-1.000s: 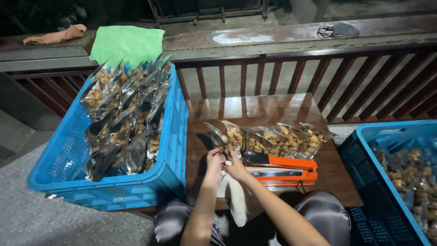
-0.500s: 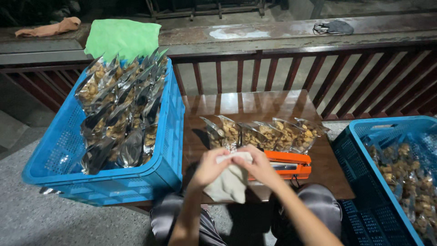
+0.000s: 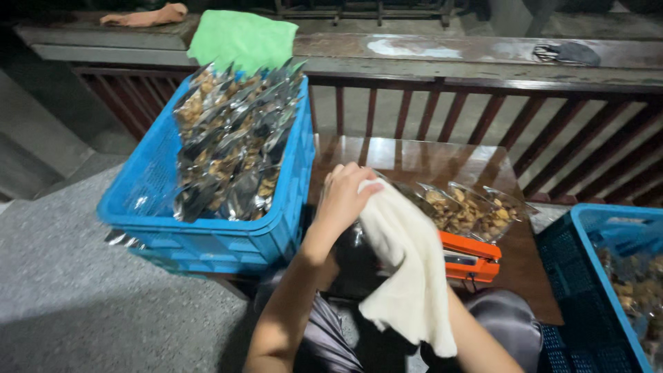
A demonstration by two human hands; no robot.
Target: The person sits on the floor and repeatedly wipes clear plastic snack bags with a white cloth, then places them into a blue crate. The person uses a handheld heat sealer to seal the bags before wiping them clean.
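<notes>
I sit at a glossy brown wooden table (image 3: pixel 414 155) against a dark red railing (image 3: pixel 483 114) topped by a worn concrete ledge (image 3: pixel 442 52) — rough grey floor (image 3: pixel 83 290) at my left, dim light

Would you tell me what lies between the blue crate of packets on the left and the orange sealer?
In the head view, the left hand holding a white cloth lies between that blue crate and the orange sealer.

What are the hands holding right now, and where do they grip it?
The left hand grips a white cloth at its upper edge; the rest hangs down over the small table. The right hand is hidden behind the cloth, so its hold cannot be told.
</notes>
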